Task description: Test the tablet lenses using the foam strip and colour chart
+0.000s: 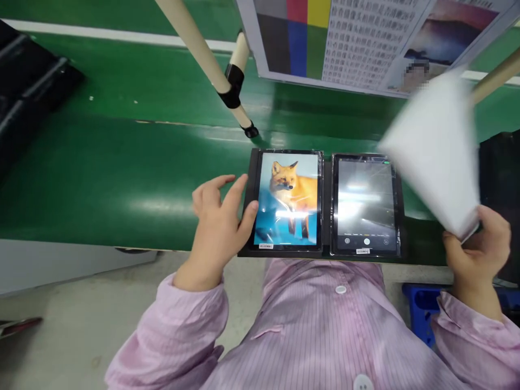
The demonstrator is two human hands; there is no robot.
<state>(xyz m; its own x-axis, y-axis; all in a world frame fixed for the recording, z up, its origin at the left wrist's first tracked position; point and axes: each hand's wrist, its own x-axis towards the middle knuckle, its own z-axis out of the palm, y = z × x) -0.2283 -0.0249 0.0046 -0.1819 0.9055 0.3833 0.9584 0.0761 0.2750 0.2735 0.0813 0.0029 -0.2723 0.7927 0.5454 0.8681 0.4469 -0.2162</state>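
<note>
Pink striped clothing (312, 330) fills the near part of the view, below the worktop (122, 200). Just beyond its near edge, the fox tablet (287, 200) and the camera-screen tablet (365, 206) lie flat side by side on a dark backing (327, 206), their long axes running away from the body. The left hand (215, 230) is at the fox tablet's outer side, fingers spread, thumb over the backing's edge; whether it presses there, one cannot tell. Well apart on the other side, the right hand (481, 249) pinches a white sheet (441, 146) by its near end. The sheet, blurred, slants forward and inward, partly hiding the camera-screen tablet's far right corner. One tablet shows an orange fox against blue; the other's greyish display carries bright glare. Both have small white labels near their lower edges.
</note>
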